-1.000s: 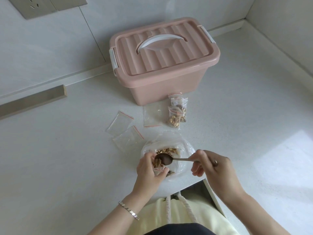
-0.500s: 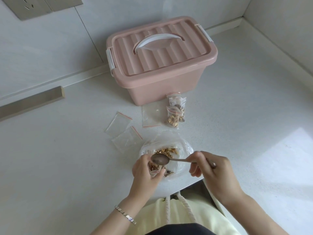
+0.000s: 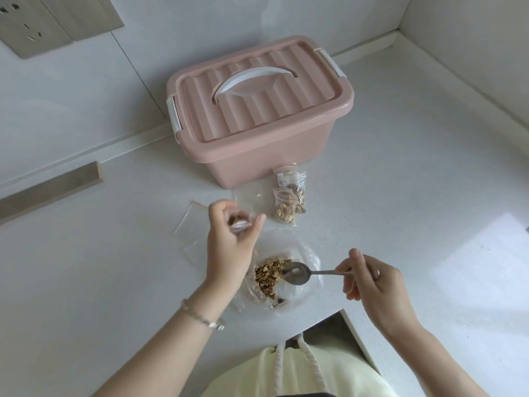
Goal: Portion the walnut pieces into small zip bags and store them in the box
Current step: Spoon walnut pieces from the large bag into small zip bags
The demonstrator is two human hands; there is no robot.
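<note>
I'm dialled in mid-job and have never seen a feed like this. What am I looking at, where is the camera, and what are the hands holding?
No machine here: a person works bare-handed, and the single camera sits on their head, looking down at a white counter. The left hand holds up a small zip bag with some walnut in it. The right hand holds a metal spoon, its bowl looking empty, over the big clear bag of walnut pieces. Behind stand a pink storage box, lid closed, with two filled zip bags in front of it and empty zip bags lying flat nearby.
</note>
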